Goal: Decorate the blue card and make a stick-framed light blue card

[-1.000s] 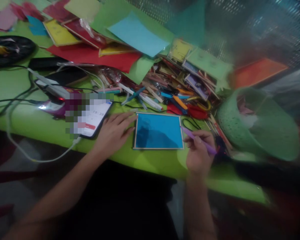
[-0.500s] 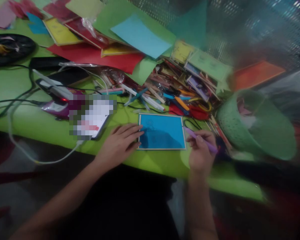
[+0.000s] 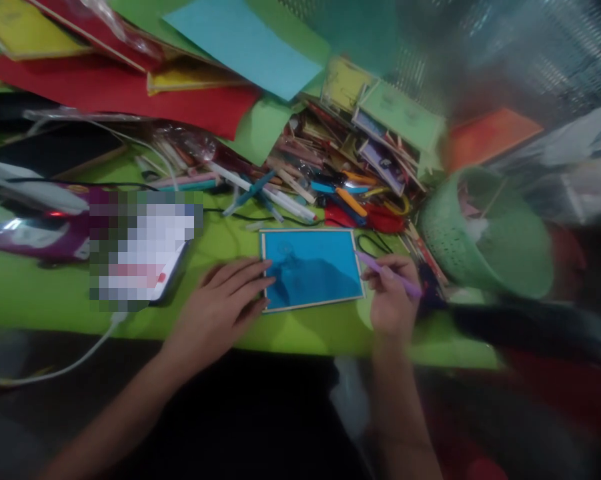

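Note:
A blue card (image 3: pixel 320 267) with a thin pale border lies on the green table in front of me. Faint line marks show on its upper left part, and a shadow falls across it. My left hand (image 3: pixel 230 293) rests flat at the card's left edge, fingers stretched out and fingertips touching the border. In my right hand (image 3: pixel 393 300) is a purple pen (image 3: pixel 397 279), pinched between the fingers. Its tip points at the card's right border; whether it touches cannot be made out.
Left of the card lies a phone (image 3: pixel 147 253), blurred out, with a white cable. Behind are markers (image 3: pixel 267 190), orange-handled pliers (image 3: pixel 350 205), small framed cards (image 3: pixel 403 113) and coloured paper sheets (image 3: pixel 250 47). A green basket (image 3: pixel 510 247) stands at the right.
The camera view has shifted, so the table's things sit differently in the picture. Both hands keep their places at the card's sides, and the pen stays in my right hand.

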